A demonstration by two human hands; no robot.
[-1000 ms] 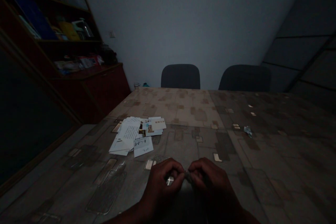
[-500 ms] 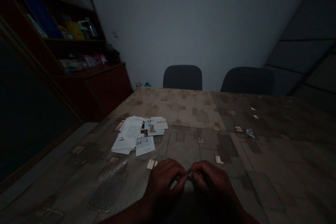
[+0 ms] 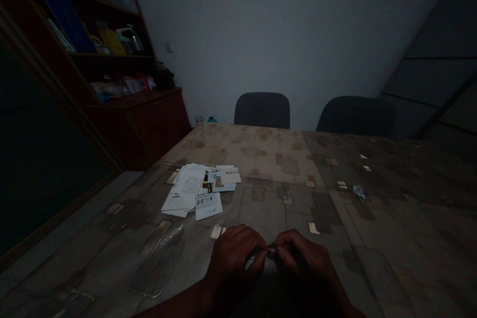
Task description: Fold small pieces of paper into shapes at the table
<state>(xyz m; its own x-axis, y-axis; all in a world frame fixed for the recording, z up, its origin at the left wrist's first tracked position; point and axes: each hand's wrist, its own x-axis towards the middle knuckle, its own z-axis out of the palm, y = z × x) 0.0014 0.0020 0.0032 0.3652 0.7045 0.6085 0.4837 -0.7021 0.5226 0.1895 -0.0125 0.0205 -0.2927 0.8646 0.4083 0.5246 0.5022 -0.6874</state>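
Note:
My left hand [image 3: 238,253] and my right hand [image 3: 303,256] meet low over the near part of the table, fingertips pinched toward each other. Between them is a tiny dark object [image 3: 272,251] with a slight shine; its kind is too small and dim to make out. Thumb and forefinger of each hand press on it from opposite sides. Ahead and to the left lies a loose pile of white printed cards and papers [image 3: 190,186], one of them bearing handwritten-looking characters. A small crumpled silvery scrap [image 3: 359,192] rests on the right side of the table.
A patterned tablecloth [image 3: 268,159] covers the wide table. Behind its far edge stand two dark chairs, a middle chair [image 3: 262,109] and a right chair [image 3: 356,115]. A dark red cabinet [image 3: 156,119] with filled shelves is at the left. The room is dim.
The view has shifted slightly, so the table and pile appear a little further right. Both hands keep their pinch on the tiny object, with a small shift of the fingertips.

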